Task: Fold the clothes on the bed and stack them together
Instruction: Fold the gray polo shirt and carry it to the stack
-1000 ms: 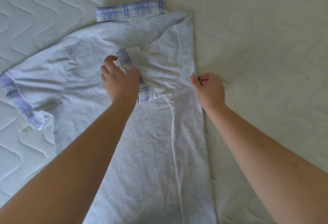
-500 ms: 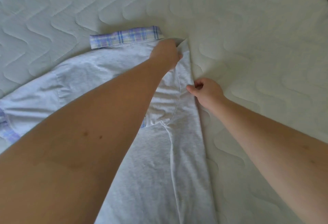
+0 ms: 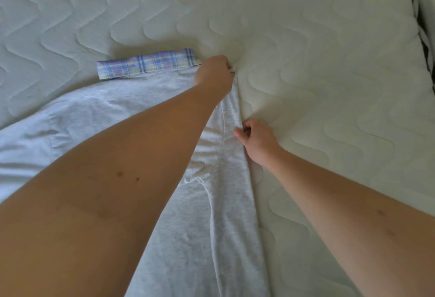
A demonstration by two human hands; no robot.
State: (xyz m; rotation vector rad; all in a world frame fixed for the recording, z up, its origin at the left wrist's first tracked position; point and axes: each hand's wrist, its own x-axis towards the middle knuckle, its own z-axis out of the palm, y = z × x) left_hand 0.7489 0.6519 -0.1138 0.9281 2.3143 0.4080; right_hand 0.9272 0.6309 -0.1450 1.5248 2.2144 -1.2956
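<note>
A pale grey jersey shirt (image 3: pixel 193 226) with a lilac-and-blue plaid collar (image 3: pixel 146 65) lies spread on a white quilted mattress (image 3: pixel 317 84), its right side folded inward along a straight edge. The person's left hand (image 3: pixel 215 73) reaches across the garment to the top corner of that fold, just beside the end of the plaid collar, fingers curled and pinching the grey cloth at the shoulder. The right hand (image 3: pixel 256 140) rests lower on the folded edge, thumb and curled fingers nipping the fabric where it meets the mattress. Half a second earlier the left hand sat at the same top corner; it has since drawn the corner slightly outward, and the fold line between the two hands now runs tauter and straighter. A second ago that hand was lower, on the plaid-cuffed sleeve laid over the chest; the left forearm now covers that sleeve. The right hand has kept its place on the edge throughout.
</note>
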